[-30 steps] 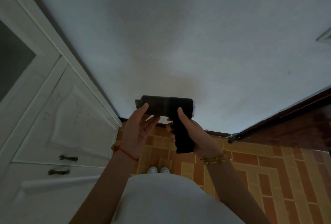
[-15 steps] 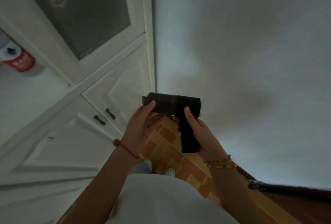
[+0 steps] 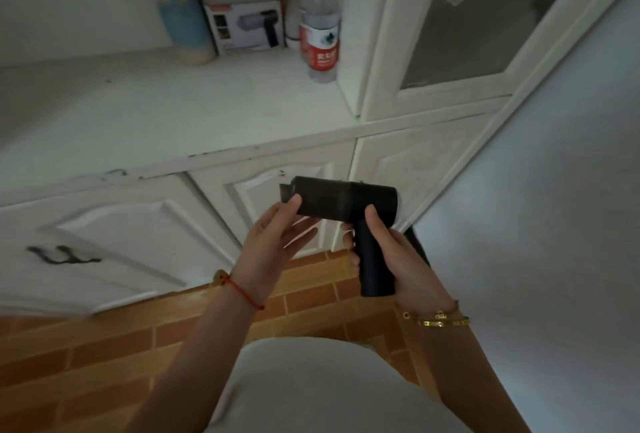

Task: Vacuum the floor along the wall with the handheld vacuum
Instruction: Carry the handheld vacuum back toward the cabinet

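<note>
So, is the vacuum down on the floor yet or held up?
Held up. The right hand grips the vacuum by its handle, the left hand touches its barrel, both above the tiled floor.

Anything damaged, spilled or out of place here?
Only wear: the white cabinet's counter edge shows dark chips and scuffs in its paint, above the lower doors. The handheld vacuum looks intact, its handle gripped by the right hand. Nothing looks spilled on the tiled floor.
</note>
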